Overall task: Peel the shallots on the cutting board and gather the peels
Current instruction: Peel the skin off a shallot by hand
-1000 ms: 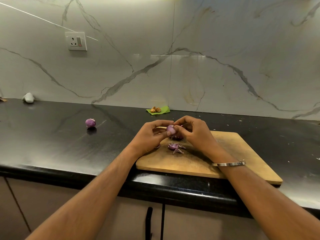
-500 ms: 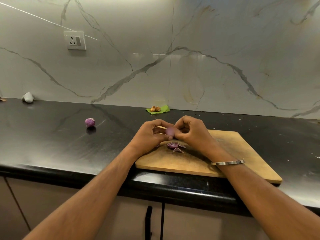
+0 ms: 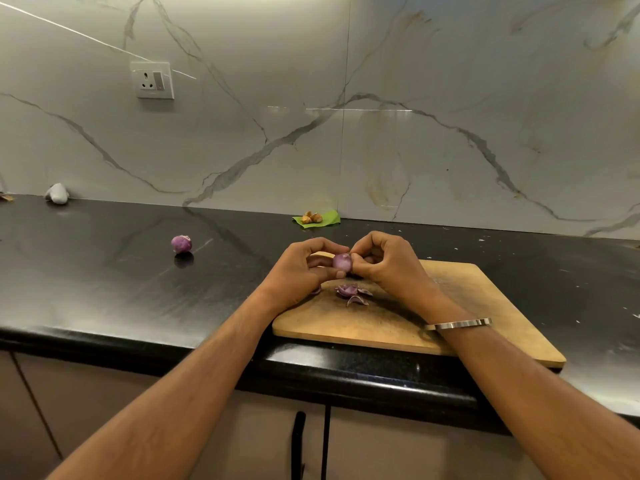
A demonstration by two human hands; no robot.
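A small purple shallot (image 3: 342, 261) is held just above the far left part of the wooden cutting board (image 3: 460, 306). My left hand (image 3: 302, 268) grips it between thumb and curled fingers. My right hand (image 3: 384, 263) pinches the shallot's right side with its fingertips. A little heap of purple peels (image 3: 352, 294) lies on the board right below both hands. A second shallot (image 3: 181, 244), round and purple, sits alone on the black counter to the left.
The black counter (image 3: 104, 289) runs wall to wall, its front edge close to me. A green leaf with brown pieces (image 3: 316, 219) lies by the marble wall. A pale lump (image 3: 56, 194) sits far left. Cabinet doors with a black handle (image 3: 298, 441) are below.
The shallot has been turned a little between the fingertips, and both hands stay in the same spot over the board. The peel heap looks unchanged.
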